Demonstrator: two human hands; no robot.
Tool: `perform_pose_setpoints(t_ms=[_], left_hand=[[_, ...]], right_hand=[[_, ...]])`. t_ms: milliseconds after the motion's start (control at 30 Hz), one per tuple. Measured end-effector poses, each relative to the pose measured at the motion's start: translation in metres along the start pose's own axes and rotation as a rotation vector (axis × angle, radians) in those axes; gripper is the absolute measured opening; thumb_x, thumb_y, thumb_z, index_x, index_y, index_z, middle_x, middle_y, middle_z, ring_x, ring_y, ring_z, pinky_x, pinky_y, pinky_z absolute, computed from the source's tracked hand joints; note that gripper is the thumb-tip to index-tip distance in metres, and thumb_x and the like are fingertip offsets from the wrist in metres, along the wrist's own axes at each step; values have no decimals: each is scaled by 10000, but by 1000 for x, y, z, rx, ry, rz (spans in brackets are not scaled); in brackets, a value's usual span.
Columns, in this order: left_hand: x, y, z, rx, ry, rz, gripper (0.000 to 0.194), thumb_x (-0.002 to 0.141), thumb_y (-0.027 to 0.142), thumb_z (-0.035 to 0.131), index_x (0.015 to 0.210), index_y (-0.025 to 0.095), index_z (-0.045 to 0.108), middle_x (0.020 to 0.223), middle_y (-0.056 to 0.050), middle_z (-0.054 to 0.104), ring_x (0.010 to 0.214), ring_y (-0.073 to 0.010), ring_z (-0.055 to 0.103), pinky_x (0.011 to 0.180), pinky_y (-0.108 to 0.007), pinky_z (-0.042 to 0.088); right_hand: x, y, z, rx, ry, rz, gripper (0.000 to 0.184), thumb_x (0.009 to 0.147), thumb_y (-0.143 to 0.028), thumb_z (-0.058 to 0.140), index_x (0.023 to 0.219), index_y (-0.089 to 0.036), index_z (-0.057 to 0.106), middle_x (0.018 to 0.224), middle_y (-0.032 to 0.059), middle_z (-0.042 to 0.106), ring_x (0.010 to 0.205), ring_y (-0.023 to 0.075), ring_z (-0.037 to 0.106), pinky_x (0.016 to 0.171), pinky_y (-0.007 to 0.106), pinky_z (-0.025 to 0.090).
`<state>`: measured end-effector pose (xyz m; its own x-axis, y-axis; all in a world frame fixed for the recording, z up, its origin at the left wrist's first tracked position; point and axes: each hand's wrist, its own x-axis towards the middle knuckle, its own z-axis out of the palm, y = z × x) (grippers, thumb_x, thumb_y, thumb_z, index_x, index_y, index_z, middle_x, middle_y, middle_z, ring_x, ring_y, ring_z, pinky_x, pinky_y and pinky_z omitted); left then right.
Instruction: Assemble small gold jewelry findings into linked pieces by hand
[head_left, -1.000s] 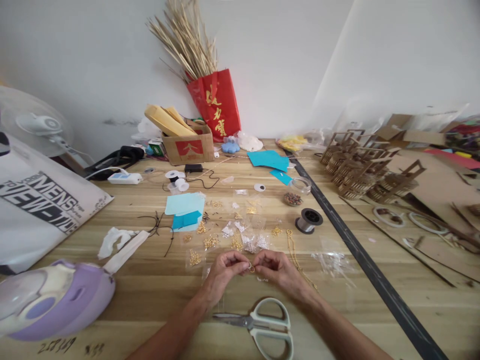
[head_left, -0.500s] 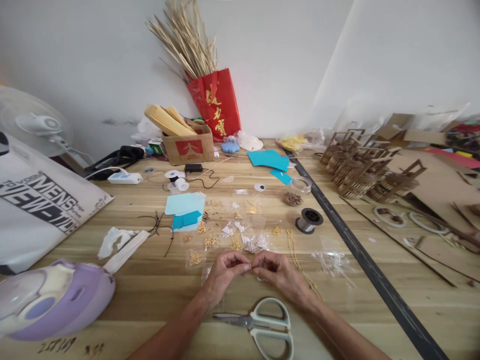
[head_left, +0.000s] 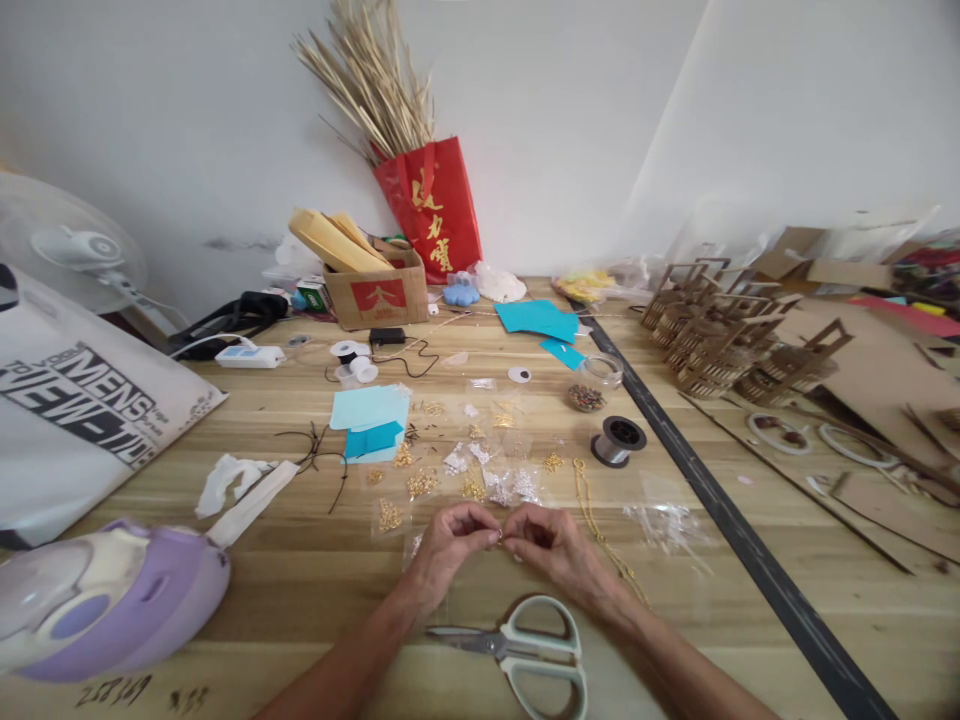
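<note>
My left hand and my right hand meet fingertip to fingertip above the table. Both are closed in a pinch on a tiny, shiny silvery piece, too small to name exactly. Just beyond my fingers lie heaps of silver beads or findings and small bags of gold-coloured findings. A gold chain runs along the table beside my right hand and passes behind the wrist. Between my forearms rest scissors with pale handles, blades pointing left.
A wire spool and a clear plastic bag lie to the right. Blue cards are at the left, past white cloth strips and a purple-and-white appliance. Small wooden baskets stand at the far right.
Hardly anything differs. My hands stay in the same place, with only a slight shift of the fingers around the tiny piece.
</note>
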<state>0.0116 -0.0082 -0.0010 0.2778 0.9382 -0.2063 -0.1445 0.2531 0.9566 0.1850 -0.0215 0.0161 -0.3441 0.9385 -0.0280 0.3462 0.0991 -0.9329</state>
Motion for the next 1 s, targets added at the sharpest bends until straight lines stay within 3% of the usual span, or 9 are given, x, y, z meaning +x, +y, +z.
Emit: perform_pose_setpoints(t_ms=[233, 533, 1000], left_hand=[[1, -2, 0, 41, -7, 18, 115, 569, 202, 759, 594, 148, 660, 593, 4, 614, 617, -141, 543, 631, -244, 407], [1, -6, 3, 106, -31, 96, 208, 592, 292, 778, 621, 147, 632, 630, -11, 629, 650, -156, 571, 641, -250, 441], [-3, -6, 5, 148, -36, 138, 222, 648, 278, 746, 693, 159, 564, 671, 4, 566, 658, -135, 539, 627, -229, 427]], right_hand=[[-2, 3, 2, -82, 23, -124, 151, 856, -323, 557, 847, -184, 615, 596, -30, 493, 548, 117, 443, 512, 222, 330], [-6, 13, 10, -248, 61, -234, 63, 881, -249, 521, 833, -210, 525, 674, -2, 578, 571, 133, 505, 532, 229, 352], [-2, 12, 7, -145, 31, -124, 124, 865, -297, 533, 904, -192, 585, 619, -19, 543, 554, 127, 473, 518, 219, 355]])
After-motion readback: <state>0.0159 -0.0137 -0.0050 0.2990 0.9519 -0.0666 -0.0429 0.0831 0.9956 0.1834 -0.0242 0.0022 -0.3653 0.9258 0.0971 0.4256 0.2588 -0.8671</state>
